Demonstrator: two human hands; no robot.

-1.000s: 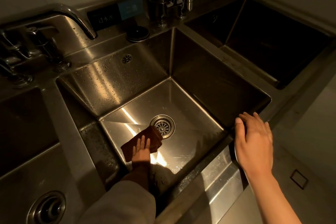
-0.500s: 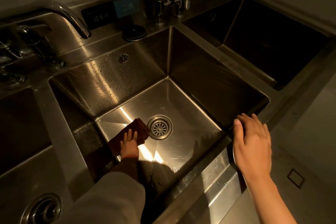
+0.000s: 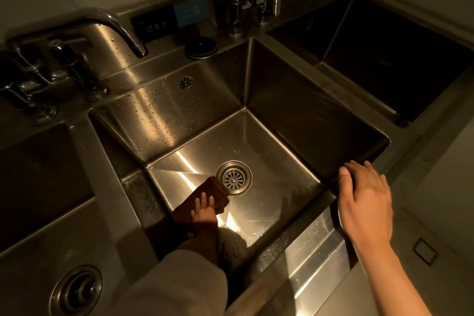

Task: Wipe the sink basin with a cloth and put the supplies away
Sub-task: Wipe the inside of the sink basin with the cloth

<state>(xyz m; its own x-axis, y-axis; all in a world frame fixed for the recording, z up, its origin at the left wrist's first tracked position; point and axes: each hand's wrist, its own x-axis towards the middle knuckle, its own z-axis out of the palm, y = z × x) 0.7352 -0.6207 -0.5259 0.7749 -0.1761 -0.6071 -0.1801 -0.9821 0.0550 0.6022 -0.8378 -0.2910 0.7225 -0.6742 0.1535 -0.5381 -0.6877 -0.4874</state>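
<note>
Cloth point(image 3: 205, 202), brown and folded into a thick pad, lies flat on the floor of the middle sink basin point(image 3: 269, 151), its far corner just touching the rim of the round drain strainer point(image 3: 234, 177). It looks soft and light, probably damp (the steel around it is beaded with water), so it should slide easily on the smooth metal and bunch up if pushed from one edge. Pressing down through the middle of the pad seems the surest way to steer it; for lifting it out, a pinch at a folded edge would do, since nothing about it is fragile.

On top of it the left hand point(image 3: 204, 211) presses with fingers laid straight and slightly spread, palm down, not curled round the fabric; a pale sleeve point(image 3: 179, 285) covers the forearm reaching down into the basin. Over at the front right corner, the right hand point(image 3: 364, 202) rests on the basin's rim with its fingers relaxed and open, holding nothing, apparently as a brace.

Behind the basin a curved faucet spout point(image 3: 115, 25) reaches in from the left, a dark round cap point(image 3: 201, 46) sits on the back ledge, and a cluster of chrome taps point(image 3: 252, 0) stands further right. Darker basins flank it, the left one showing its own drain point(image 3: 77, 290).
</note>
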